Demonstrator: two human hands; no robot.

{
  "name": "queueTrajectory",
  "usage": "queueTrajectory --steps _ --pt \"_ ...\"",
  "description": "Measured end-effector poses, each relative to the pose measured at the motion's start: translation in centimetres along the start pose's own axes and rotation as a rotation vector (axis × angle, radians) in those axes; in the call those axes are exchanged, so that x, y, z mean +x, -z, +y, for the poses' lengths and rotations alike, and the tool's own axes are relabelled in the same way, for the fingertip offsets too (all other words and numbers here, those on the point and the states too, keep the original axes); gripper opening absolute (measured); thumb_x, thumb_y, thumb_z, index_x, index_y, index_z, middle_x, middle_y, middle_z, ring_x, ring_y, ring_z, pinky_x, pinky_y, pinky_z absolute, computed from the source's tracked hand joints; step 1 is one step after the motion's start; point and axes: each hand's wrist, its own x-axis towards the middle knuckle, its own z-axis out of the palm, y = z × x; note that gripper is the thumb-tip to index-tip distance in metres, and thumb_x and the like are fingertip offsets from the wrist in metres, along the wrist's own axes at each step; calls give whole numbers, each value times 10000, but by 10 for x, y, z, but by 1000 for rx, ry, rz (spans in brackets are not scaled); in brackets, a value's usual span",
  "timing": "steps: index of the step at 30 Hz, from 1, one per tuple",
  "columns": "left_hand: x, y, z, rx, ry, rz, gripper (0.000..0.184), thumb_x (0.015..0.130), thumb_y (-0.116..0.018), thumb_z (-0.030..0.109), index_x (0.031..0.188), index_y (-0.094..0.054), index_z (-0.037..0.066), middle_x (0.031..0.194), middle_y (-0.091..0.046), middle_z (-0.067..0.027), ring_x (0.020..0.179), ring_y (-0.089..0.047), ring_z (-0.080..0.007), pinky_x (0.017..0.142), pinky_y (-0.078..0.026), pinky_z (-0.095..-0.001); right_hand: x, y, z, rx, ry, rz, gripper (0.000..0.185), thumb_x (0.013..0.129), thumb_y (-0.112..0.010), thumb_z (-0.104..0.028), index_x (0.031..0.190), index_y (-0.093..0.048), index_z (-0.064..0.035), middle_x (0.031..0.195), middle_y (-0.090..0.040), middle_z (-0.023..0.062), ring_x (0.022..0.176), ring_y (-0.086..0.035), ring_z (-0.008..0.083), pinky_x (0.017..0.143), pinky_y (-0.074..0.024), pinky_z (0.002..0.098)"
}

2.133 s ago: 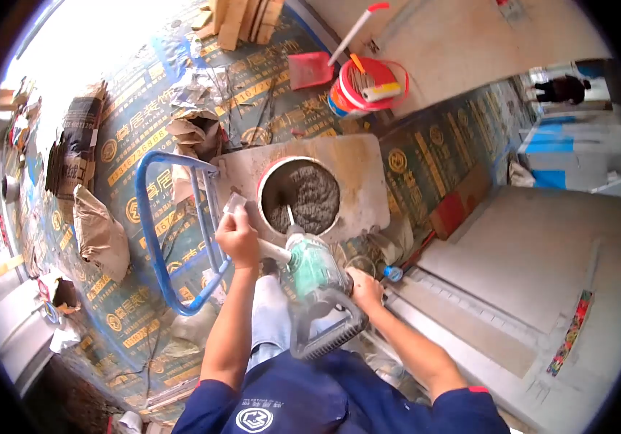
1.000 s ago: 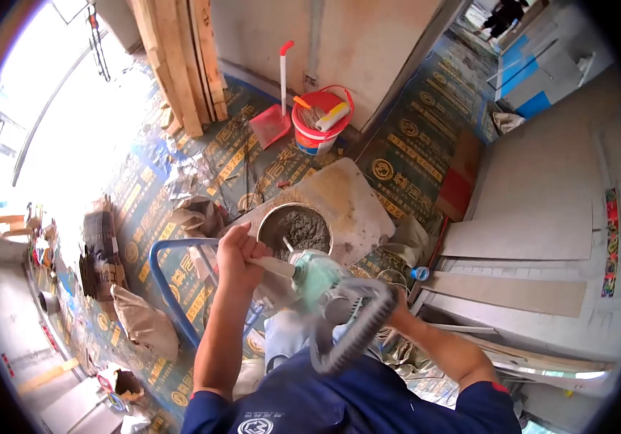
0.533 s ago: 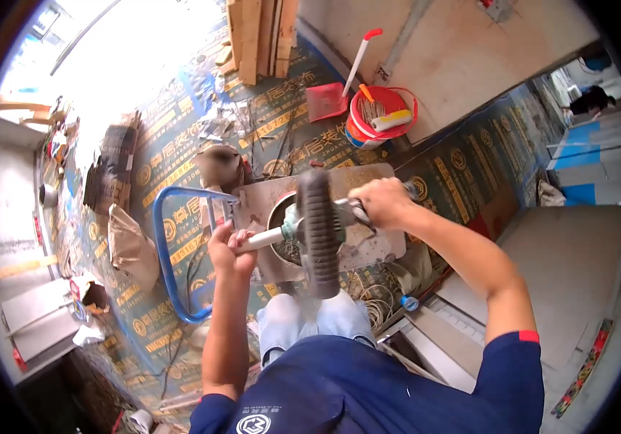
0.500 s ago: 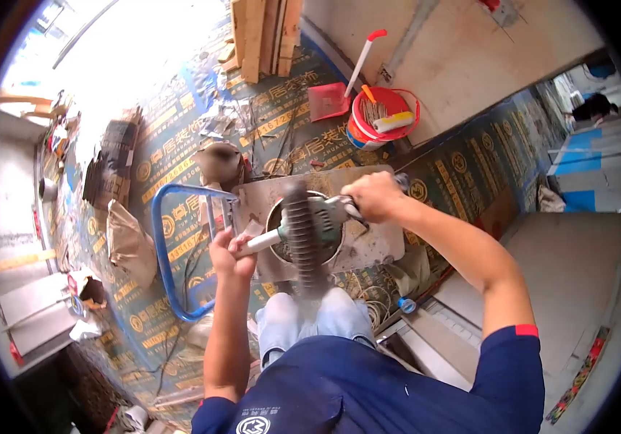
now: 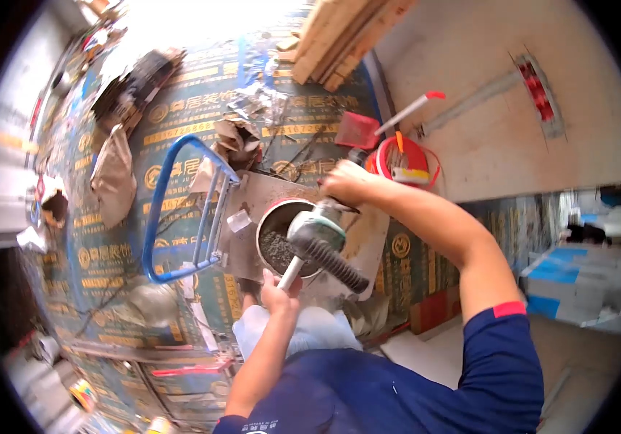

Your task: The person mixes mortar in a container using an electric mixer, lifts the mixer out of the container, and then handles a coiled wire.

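A green handheld power mixer (image 5: 323, 221) is tilted over a round bucket (image 5: 260, 230) that holds grey, lumpy mortar (image 5: 277, 249). My left hand (image 5: 279, 295) is closed round its pale side handle (image 5: 292, 273). At the rear grip, my right hand (image 5: 347, 184) is wrapped round the tool. A black ribbed piece (image 5: 336, 265) sticks out from the tool toward my knees. Whatever the tool carries at its working end is hidden by its body. Under the bucket lies a pale, stained board (image 5: 357, 249).
A blue metal frame (image 5: 153, 228) stands left of the board. A red bucket (image 5: 415, 153) with a roller and a red dustpan (image 5: 357, 130) sit by the wall. Timber planks (image 5: 354, 36) lean behind. Paper bags (image 5: 113, 177) and scraps lie on the printed floor sheeting (image 5: 187, 108).
The view has turned and shifted. The mixer has swung round, its ribbed piece now pointing down-right instead of across the bucket, and more mortar shows. Both hands keep their hold.
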Motion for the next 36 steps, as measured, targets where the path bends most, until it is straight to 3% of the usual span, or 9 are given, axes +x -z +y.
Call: queueTrajectory --steps 5,10,14,21,24,30,33,34,36 --pt "1 -16 15 51 -66 -4 430 981 -532 400 681 -477 97 724 -617 -130 669 -594 -250 601 -510 -424 -68 -25 -24 177 -208 -3 121 784 -618 -224 847 -684 -144 871 -713 107 852 -698 289 708 -541 426" --pt "-53 -2 -12 29 201 -90 381 997 -502 380 800 -520 55 885 -640 -191 797 -636 -285 725 -540 -421 -115 -12 -47 141 -186 -32 168 733 -640 -191 887 -677 -136 880 -694 82 885 -676 285 765 -520 407" --pt "-88 10 3 -1 234 -125 403 990 -525 357 687 -489 94 804 -628 -144 759 -628 -291 673 -554 -418 -141 7 -77 144 -239 -54 180 726 -638 -179 895 -675 -131 884 -691 81 879 -676 281 766 -508 403" --pt "-132 41 36 144 290 -413 403 1005 -484 365 734 -504 67 864 -633 -162 836 -624 -303 796 -534 -451 -164 61 -111 121 -240 52 187 688 -652 -196 860 -666 -125 845 -682 64 827 -671 272 757 -485 400" --pt "-147 55 38 117 356 -366 421 1024 -443 363 749 -514 53 906 -628 -171 892 -617 -307 863 -526 -490 -173 84 -127 113 -211 62 194 682 -651 -197 862 -668 -129 832 -676 59 816 -668 269 746 -480 398" --pt "-148 72 53 50 307 -495 358 1010 -486 343 807 -514 50 892 -617 -166 875 -621 -311 835 -532 -483 -187 91 -155 139 -270 107 154 719 -656 -178 871 -666 -152 834 -678 58 828 -676 266 749 -487 401" --pt "-97 108 18 -2 367 -547 340 980 -525 328 925 -558 -5 870 -623 -162 751 -607 -289 699 -541 -437 -184 85 -167 46 -303 130 154 712 -685 -173 863 -668 -151 834 -687 57 849 -686 246 743 -527 416" --pt "-95 106 31 108 434 -590 321 935 -541 295 900 -565 -23 857 -621 -175 743 -614 -251 669 -515 -318 -186 57 -165 122 -242 367 155 698 -682 -170 853 -670 -159 849 -692 51 850 -686 251 727 -520 418" --pt "-140 69 55 145 318 -356 292 921 -553 292 741 -543 62 712 -600 -98 587 -565 -203 643 -520 -347 -184 47 -177 110 -357 222 106 662 -680 -200 767 -684 -188 809 -705 38 824 -693 265 692 -503 421"
